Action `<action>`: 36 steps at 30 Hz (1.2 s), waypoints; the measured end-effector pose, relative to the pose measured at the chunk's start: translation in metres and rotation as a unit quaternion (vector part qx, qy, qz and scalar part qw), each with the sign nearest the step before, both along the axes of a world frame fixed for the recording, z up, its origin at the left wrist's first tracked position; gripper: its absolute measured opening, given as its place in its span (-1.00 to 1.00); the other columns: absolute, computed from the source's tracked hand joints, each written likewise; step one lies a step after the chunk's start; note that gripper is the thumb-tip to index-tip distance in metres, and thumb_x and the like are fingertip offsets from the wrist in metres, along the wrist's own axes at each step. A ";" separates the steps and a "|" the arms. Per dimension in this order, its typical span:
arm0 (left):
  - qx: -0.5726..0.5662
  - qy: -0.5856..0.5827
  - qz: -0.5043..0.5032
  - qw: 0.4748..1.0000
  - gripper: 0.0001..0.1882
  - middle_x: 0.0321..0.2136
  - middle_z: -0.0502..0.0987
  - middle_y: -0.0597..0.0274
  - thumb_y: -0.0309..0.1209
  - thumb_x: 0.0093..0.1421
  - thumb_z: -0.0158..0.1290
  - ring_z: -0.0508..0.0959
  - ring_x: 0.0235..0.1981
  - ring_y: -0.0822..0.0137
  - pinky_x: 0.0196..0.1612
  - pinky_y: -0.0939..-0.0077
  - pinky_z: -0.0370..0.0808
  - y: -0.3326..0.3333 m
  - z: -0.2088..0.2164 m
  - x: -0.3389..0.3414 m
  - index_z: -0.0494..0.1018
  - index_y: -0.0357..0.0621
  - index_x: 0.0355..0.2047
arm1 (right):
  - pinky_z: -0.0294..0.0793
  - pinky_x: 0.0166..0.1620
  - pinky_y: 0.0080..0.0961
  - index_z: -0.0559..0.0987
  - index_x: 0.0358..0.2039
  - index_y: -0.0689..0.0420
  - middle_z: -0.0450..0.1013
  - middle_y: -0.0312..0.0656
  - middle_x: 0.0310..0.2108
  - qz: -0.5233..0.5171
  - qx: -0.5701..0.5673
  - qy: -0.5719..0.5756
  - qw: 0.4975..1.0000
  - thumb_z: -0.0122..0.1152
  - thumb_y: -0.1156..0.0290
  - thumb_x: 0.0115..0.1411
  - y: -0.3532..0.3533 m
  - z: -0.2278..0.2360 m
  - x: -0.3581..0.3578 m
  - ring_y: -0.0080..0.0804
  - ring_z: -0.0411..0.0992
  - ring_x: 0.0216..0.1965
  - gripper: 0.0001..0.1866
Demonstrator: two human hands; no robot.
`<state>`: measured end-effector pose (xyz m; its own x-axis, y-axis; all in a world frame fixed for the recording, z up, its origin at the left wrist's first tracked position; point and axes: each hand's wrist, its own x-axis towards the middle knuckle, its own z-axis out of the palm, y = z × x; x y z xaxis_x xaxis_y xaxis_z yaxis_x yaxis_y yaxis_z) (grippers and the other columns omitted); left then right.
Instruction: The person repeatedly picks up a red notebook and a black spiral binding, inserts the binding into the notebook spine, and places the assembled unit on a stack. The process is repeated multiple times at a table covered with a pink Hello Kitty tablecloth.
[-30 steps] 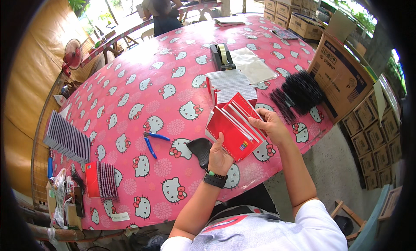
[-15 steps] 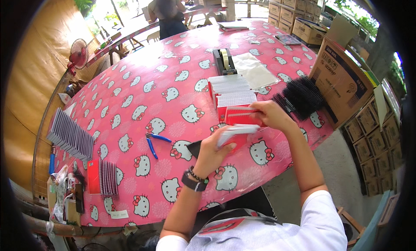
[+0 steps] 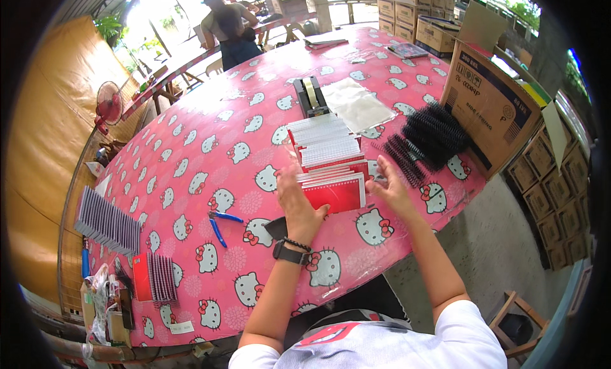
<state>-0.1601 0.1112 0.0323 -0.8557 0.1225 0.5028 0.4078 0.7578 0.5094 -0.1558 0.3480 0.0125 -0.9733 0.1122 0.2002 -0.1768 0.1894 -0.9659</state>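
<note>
A row of unbound notebooks (image 3: 334, 196) with red covers and a line of punched holes stands leaning on the table in front of me. Behind them, the row continues as packed white-edged notebooks (image 3: 324, 140). My left hand (image 3: 298, 206) rests against the left side of the nearest ones, fingers stretched out and thumb by the front cover. At their right side my right hand (image 3: 391, 189) is open, its fingers apart and nothing in it. A dark wedge-shaped piece (image 3: 276, 228) shows partly behind my left hand.
Black spiral coils (image 3: 433, 136) lie right of the row, beside a large carton (image 3: 493, 111). A tape dispenser (image 3: 310, 96) and white sheets (image 3: 358, 105) lie beyond. Blue-handled pliers (image 3: 221, 227) and coil-bound notebooks (image 3: 108, 219) are on the left. A person (image 3: 229, 31) stands at the far side.
The notebooks that were in my hands now stand at the front of the row. Both hands have let go and spread to either side of it. The view has shifted slightly.
</note>
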 end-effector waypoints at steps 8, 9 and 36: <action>0.217 -0.056 -0.014 0.974 0.20 0.13 0.32 -0.13 -0.58 -0.22 0.38 0.43 0.09 0.09 0.11 0.31 0.42 0.005 -0.018 -0.015 -0.18 -0.18 0.33 | -0.05 0.34 -0.38 -0.20 0.37 0.23 -0.04 0.04 0.33 0.119 -0.125 0.045 0.984 0.42 0.42 -0.02 -0.066 -0.003 -0.005 -0.23 -0.01 0.34 0.13; 0.221 -0.021 -0.006 0.975 0.19 0.13 0.33 -0.13 -0.59 -0.22 0.37 0.44 0.08 0.09 0.12 0.32 0.42 0.002 -0.020 -0.017 -0.17 -0.18 0.33 | -0.08 0.35 -0.32 -0.19 0.38 0.19 -0.06 0.05 0.35 0.083 -0.034 0.072 0.993 0.42 0.42 -0.02 -0.068 0.000 -0.007 -0.20 -0.02 0.35 0.13; 0.214 -0.177 -0.131 0.952 -0.39 -0.04 0.48 0.06 -0.56 0.02 0.25 0.50 -0.03 0.23 0.01 0.46 0.44 -0.092 0.038 0.122 0.27 -0.22 0.09 | 0.38 -0.16 -0.40 0.57 -0.31 0.12 0.51 -0.25 -0.39 0.188 0.242 0.207 0.929 0.37 0.45 -0.01 -0.104 0.089 0.081 -0.33 0.47 -0.33 -0.77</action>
